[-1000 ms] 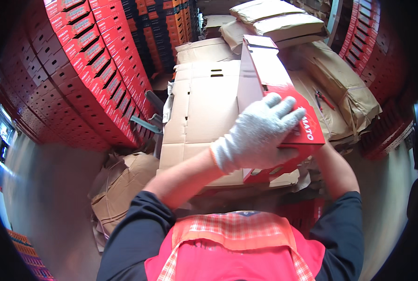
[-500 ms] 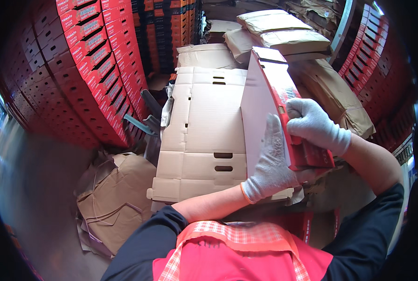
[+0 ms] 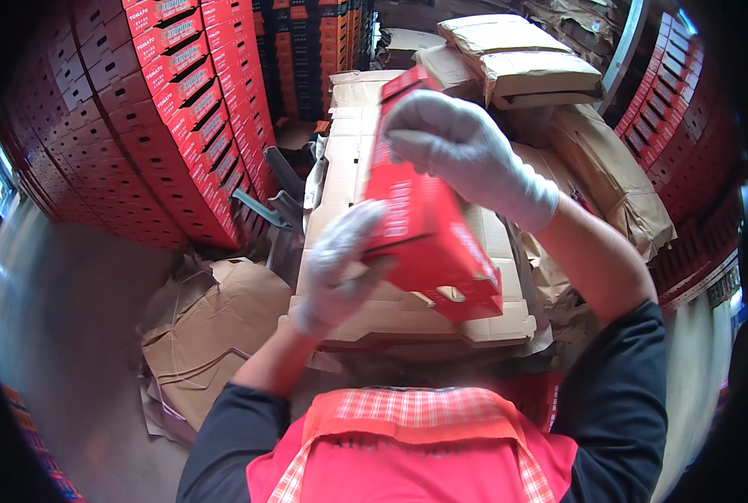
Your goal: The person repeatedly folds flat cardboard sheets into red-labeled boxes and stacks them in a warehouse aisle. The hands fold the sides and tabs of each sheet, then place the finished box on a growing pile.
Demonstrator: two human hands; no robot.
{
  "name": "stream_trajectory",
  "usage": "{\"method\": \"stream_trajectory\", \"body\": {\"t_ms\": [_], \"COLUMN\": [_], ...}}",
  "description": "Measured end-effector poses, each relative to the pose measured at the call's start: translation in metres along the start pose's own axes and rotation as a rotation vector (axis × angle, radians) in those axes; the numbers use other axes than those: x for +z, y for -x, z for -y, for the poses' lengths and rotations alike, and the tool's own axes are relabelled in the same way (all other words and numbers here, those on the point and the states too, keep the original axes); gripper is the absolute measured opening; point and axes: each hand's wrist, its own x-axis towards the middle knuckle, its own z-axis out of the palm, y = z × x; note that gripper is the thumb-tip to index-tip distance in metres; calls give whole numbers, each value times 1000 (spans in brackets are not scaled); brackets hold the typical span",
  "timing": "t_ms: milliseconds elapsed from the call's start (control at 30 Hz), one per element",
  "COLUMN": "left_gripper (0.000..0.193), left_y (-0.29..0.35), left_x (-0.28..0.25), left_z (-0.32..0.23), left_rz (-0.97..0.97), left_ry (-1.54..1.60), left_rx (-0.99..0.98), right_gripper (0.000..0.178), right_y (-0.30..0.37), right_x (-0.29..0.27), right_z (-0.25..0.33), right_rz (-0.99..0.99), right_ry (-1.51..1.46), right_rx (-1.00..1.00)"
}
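A red cardboard box point(image 3: 416, 226) with white print is tilted above a stack of flat tan cardboard blanks point(image 3: 340, 176). One end, with an oval hand hole, points down towards me. My left hand point(image 3: 340, 264), in a pale grey glove, grips the near left edge of the box, its thumb under the corner. Over the box's upper part is my right hand point(image 3: 466, 151), gloved too, with its fingers curled in. Whatever those fingers hold, if anything, is hidden.
Tall stacks of red boxes point(image 3: 177, 92) rise at the left, and more red boxes point(image 3: 663, 84) at the right. Paper-wrapped bundles point(image 3: 541, 75) lie behind and right of the blanks. Another brown paper bundle point(image 3: 214, 335) sits at the lower left, near a grey-green metal bar point(image 3: 261, 210).
The box has swung from upright at the right to tilted across the middle, its red outside now facing up. Both hands have shifted left, the right one up over the box.
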Motion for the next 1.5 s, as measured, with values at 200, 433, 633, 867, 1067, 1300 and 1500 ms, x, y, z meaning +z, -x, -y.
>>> {"method": "stream_trajectory", "body": {"t_ms": [200,433,633,867,1067,1300,1500], "left_gripper": [81,41,47,45,53,54,36], "left_y": [67,69,82,156,246,305,306], "left_x": [-36,48,133,316,489,590,580], "left_z": [-1,-13,-78,-149,-213,-227,-207], "left_rz": [173,420,651,1075,1234,1541,1292], "left_ry": [-394,79,452,907,659,402,730], "left_rx": [-81,74,496,678,762,778,681], "right_gripper": [102,75,66,94,94,87,91], "right_y": [68,169,320,497,643,735,712], "right_x": [74,91,84,79,67,50,60], "right_z": [-73,-77,22,71,15,-52,-34], "right_rz": [662,43,-356,-698,-717,-713,-790], "right_ry": [665,895,1208,1095,910,834,847], "right_rx": [536,274,671,1323,1696,1739,1673]}}
